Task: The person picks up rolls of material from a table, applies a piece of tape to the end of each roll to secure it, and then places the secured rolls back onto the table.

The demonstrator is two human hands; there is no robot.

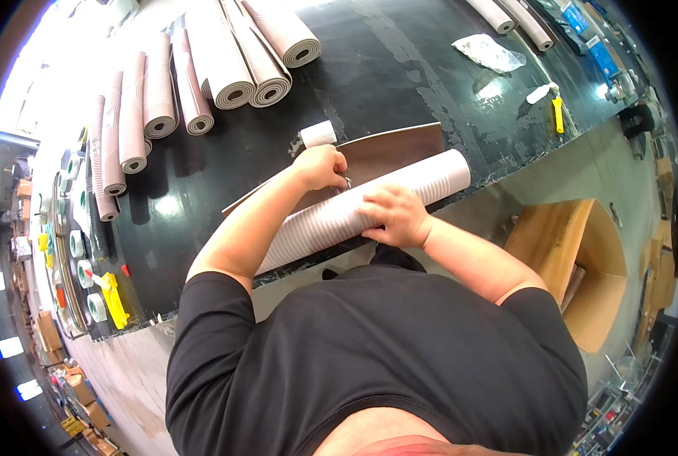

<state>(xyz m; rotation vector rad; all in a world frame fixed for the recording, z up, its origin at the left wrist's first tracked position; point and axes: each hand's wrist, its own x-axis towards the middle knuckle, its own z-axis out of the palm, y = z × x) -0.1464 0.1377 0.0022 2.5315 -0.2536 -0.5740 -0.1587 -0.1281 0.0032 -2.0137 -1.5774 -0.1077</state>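
A light, finely ridged rolled mat (308, 229) lies slantwise along the near edge of the black table. Its far flap (400, 152), brown on the inside, is still spread out flat behind the roll. My right hand (394, 215) grips the roll from above near its middle, thumb toward me. Over the flap, just behind the roll, my left hand (322, 166) is closed in a pinch. Something small and shiny shows at its fingertips, too small to name. A small white roll (318, 134) stands just beyond that hand.
Several rolled mats (232, 68) lie at the back left. Tape rolls (96, 307) and a yellow tape dispenser (114, 299) sit at the left edge. A clear plastic bag (489, 53) and a yellow-handled tool (558, 114) lie at the right. An open cardboard box (552, 243) stands right of me.
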